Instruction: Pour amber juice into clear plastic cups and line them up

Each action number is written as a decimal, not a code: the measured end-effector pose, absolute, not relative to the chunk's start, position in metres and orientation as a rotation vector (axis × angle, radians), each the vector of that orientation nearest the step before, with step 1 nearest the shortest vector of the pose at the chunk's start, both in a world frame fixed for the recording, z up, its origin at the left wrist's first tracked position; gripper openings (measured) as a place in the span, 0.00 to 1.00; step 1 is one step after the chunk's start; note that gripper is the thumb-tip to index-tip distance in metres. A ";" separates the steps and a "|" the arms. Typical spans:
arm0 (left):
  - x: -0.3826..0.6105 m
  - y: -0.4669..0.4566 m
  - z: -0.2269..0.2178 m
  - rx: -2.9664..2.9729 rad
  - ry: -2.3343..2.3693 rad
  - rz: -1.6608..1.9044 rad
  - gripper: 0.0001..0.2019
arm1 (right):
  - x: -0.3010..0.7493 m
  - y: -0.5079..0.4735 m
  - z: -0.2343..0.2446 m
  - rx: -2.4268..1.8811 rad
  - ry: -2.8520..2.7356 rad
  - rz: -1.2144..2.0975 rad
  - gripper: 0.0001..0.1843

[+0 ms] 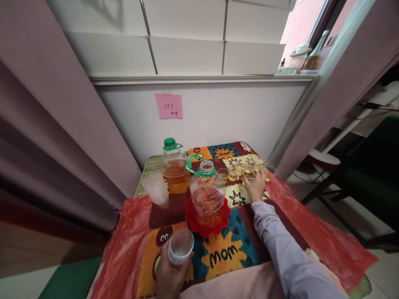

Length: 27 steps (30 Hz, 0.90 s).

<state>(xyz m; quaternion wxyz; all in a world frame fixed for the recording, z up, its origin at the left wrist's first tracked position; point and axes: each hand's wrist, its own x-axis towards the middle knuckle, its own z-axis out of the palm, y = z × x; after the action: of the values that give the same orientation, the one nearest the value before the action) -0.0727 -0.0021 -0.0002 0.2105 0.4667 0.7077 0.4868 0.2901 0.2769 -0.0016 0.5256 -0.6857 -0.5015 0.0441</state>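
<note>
My left hand [170,274] grips an empty clear plastic cup [180,245] near the front of the table, its mouth tilted toward me. My right hand [256,185], in a grey sleeve, reaches forward and closes on a small filled cup [249,173] among several small cups [236,169] of yellow liquid. An open jug [207,194] of amber liquid with a green neck ring stands on a red mat [206,225] between my hands. A second jug [174,168] with a green cap stands behind it.
A stack of clear cups [156,189] lies left of the jugs. A colourful "mom" cloth [229,253] and red plastic sheet [127,241] cover the small table. Grey curtains [56,137] hang on both sides; a pink note [168,106] is on the wall.
</note>
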 end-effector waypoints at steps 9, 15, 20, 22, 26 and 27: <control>-0.071 -0.002 0.002 1.273 1.969 1.355 0.33 | 0.288 0.242 -0.008 -1.590 -1.220 0.128 0.36; -0.070 -0.001 0.006 1.272 1.957 1.341 0.34 | 0.285 0.237 -0.013 -1.628 -1.110 0.229 0.47; -0.069 -0.002 0.008 1.279 1.973 1.358 0.33 | 0.284 0.239 -0.002 -1.612 -1.053 0.365 0.38; -0.069 -0.001 0.007 1.281 1.985 1.367 0.33 | 0.284 0.240 0.010 -1.566 -1.063 0.405 0.38; -0.068 -0.001 0.006 1.291 1.997 1.372 0.33 | 0.282 0.244 0.046 -1.434 -1.129 0.510 0.40; -0.068 -0.001 0.006 1.296 1.987 1.379 0.33 | 0.280 0.243 0.057 -1.400 -1.145 0.536 0.40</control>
<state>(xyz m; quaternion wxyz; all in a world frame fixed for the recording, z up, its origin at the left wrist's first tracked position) -0.0675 -0.0010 0.0064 0.1974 0.4628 0.7099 0.4928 0.2799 0.2433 0.0569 0.5871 -0.6009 -0.4912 0.2302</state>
